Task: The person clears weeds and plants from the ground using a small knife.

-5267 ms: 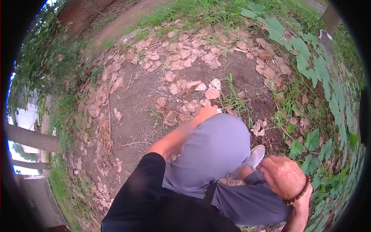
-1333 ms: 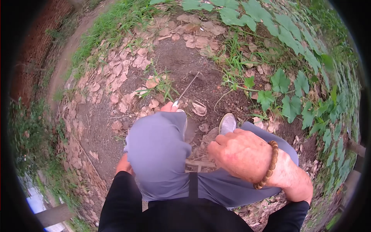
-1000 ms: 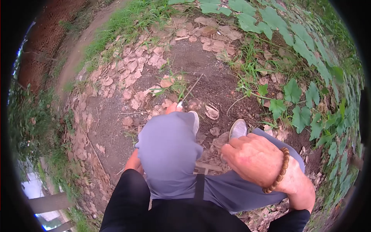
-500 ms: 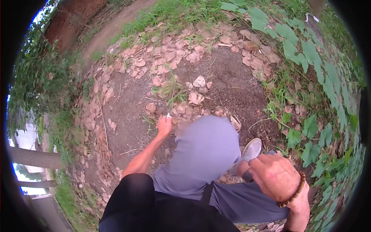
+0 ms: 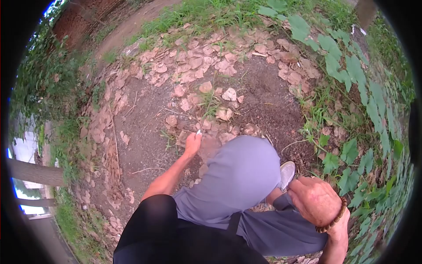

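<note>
My left hand (image 5: 192, 144) is closed in front of the bent grey-trousered knee (image 5: 241, 169), low over the ground. From its fingers a thin stem runs forward to a tuft of grass (image 5: 210, 107) among dry leaves. A small white bit (image 5: 198, 131) shows at the fingertips; I cannot tell what it is. Dry brown leaves (image 5: 224, 114) lie just beyond the tuft. My right hand (image 5: 317, 200), with a beaded bracelet (image 5: 332, 217) at the wrist, is curled over the other leg near the knee. Its fingertips are hidden, so anything inside them cannot be seen.
Fallen leaves (image 5: 193, 64) spread over dark bare soil (image 5: 272, 97) ahead. Broad-leaved green vines (image 5: 347, 163) run along the right. Bushes (image 5: 52, 92) and a tree trunk (image 5: 37, 173) stand at the left. A light shoe (image 5: 287, 173) is planted beside the right hand.
My left hand has shifted slightly forward and right, and the grass tuft has moved right with it against the leaves. My right hand stays over the leg.
</note>
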The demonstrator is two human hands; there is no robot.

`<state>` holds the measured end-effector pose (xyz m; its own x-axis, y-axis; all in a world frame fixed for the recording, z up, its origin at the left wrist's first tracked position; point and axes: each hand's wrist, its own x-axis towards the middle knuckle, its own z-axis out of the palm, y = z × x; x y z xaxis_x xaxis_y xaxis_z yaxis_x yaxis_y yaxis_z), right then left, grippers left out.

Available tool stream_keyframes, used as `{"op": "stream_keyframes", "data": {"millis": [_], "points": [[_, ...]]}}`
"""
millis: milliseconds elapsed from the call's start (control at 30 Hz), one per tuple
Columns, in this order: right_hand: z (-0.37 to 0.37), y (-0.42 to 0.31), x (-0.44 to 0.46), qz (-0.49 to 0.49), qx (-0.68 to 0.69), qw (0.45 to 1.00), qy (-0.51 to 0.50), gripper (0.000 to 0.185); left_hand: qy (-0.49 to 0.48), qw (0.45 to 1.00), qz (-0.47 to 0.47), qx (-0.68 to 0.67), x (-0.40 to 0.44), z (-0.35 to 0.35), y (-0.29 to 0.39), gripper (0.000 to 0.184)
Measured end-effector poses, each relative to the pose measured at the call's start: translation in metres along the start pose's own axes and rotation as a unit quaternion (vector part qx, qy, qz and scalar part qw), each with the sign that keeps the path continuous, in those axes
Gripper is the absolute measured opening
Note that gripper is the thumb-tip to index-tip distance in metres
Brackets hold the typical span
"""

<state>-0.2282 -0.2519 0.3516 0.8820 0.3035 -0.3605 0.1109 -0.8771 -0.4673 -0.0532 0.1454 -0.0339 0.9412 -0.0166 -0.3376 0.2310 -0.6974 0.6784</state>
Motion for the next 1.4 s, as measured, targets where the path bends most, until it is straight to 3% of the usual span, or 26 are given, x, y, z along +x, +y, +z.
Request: {"op": "stream_keyframes", "data": {"millis": [67, 100, 167, 367, 500, 567, 700, 800, 933, 1000, 1400], "points": [[-0.001, -0.002, 0.0, -0.007, 0.009, 1.0, 0.005, 0.009, 0.129, 0.991, -0.016, -0.01, 0.009, -0.013, -0.018, 0.037], [-0.002, -0.002, 0.0, -0.013, 0.018, 1.0, 0.011, 0.01, 0.13, 0.991, -0.016, -0.01, 0.011, -0.017, -0.02, 0.037], [-0.003, -0.002, 0.001, -0.021, 0.022, 0.999, 0.014, 0.01, 0.14, 0.951, -0.14, -0.236, 0.008, -0.03, -0.007, 0.036], [-0.001, 0.0, 0.001, -0.031, 0.016, 0.999, 0.017, 0.011, 0.05, 0.94, -0.129, -0.313, 0.0, -0.049, 0.024, 0.035], [0.001, 0.001, 0.0, -0.015, -0.003, 1.0, 0.016, 0.006, 0.062, 0.911, -0.125, -0.388, 0.001, -0.039, 0.04, 0.036], [0.002, 0.003, -0.001, -0.016, 0.0, 1.0, 0.017, 0.009, 0.058, 0.949, -0.119, -0.285, 0.01, -0.041, 0.044, 0.037], [0.001, 0.002, -0.002, -0.036, 0.02, 0.999, 0.035, 0.01, 0.053, 0.961, -0.082, -0.258, 0.009, -0.021, 0.047, 0.035], [0.001, 0.003, -0.001, -0.031, 0.014, 0.999, 0.033, 0.01, -0.023, 0.985, 0.005, -0.172, 0.022, 0.009, 0.029, 0.039], [0.008, 0.009, -0.004, -0.018, 0.023, 0.999, 0.034, 0.01, -0.066, 0.987, 0.086, 0.121, 0.007, 0.023, 0.045, 0.046], [0.009, 0.009, -0.007, -0.048, 0.01, 0.998, 0.035, 0.01, -0.087, 0.975, 0.113, 0.173, 0.002, 0.029, 0.054, 0.045], [0.012, 0.012, -0.02, -0.072, -0.017, 0.996, 0.04, 0.011, -0.142, 0.967, 0.163, 0.135, 0.0, 0.067, 0.091, 0.041]]}}
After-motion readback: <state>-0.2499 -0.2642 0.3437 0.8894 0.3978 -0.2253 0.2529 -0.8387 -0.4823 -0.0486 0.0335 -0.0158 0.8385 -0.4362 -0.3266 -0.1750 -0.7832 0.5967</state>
